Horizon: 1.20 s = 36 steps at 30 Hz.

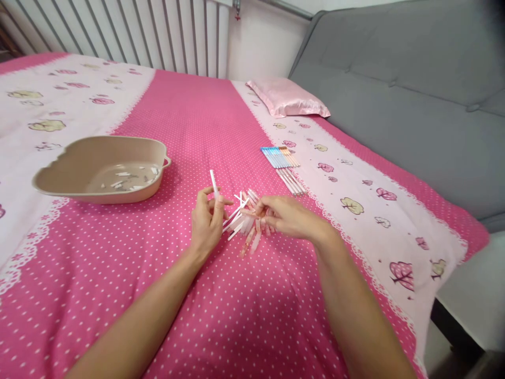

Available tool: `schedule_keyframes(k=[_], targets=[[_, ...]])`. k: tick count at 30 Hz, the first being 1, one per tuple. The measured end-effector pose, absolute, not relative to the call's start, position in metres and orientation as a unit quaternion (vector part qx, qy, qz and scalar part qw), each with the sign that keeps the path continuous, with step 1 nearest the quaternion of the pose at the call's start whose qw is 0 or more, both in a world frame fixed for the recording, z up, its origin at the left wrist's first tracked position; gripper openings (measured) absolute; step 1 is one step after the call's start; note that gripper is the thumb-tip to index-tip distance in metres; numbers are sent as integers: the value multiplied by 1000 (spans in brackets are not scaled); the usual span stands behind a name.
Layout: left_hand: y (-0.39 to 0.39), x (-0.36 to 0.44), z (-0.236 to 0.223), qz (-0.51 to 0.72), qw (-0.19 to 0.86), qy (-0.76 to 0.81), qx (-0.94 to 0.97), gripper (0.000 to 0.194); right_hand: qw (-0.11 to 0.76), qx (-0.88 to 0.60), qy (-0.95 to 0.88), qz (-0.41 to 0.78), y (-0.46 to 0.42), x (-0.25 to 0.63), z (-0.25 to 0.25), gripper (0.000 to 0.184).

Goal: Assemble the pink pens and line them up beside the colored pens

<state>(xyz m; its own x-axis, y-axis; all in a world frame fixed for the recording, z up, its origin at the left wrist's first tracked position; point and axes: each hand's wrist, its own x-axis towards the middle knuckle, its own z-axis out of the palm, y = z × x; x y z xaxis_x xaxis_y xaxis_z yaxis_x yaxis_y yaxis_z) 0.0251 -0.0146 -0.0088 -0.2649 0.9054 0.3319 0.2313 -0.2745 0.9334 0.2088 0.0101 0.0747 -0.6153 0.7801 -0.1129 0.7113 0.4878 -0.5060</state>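
Note:
My left hand (208, 217) is closed around a slim white tube (214, 181), which stands nearly upright out of the fingers. Over a loose pile, the fingertips of my right hand (281, 215) pinch a short pale pink tube (248, 212), partly blurred. Beneath and between the hands lies that pile: thin white sticks (235, 220) to the left and pink, patterned pen barrels (254, 242) to the right. Some of the pile is hidden by my right hand.
Blue and orange-brown pens (279, 157) lie in a neat row, with several pale pens (291, 181) just nearer. A beige basin (79, 197) at left holds small white and dark pieces. Beyond are a pink pillow (286, 97), a grey headboard (394, 100) and a radiator (158, 37).

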Motion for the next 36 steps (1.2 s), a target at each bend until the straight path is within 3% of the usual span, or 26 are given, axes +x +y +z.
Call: schedule_keyframes(k=[4,9,21,36], targets=[[-15,26,-8,567,283,543,551,32,202,-406,-829,327,12,217,83,8],[-18,30,-7,539,301,514,595,26,356,-402,-717,444,13,212,83,19],[-21,30,-8,469,243,481,700,26,455,-425,-666,410,4,201,93,12],[-23,30,-9,451,243,476,715,26,454,-425,-670,405,6,199,88,13]])
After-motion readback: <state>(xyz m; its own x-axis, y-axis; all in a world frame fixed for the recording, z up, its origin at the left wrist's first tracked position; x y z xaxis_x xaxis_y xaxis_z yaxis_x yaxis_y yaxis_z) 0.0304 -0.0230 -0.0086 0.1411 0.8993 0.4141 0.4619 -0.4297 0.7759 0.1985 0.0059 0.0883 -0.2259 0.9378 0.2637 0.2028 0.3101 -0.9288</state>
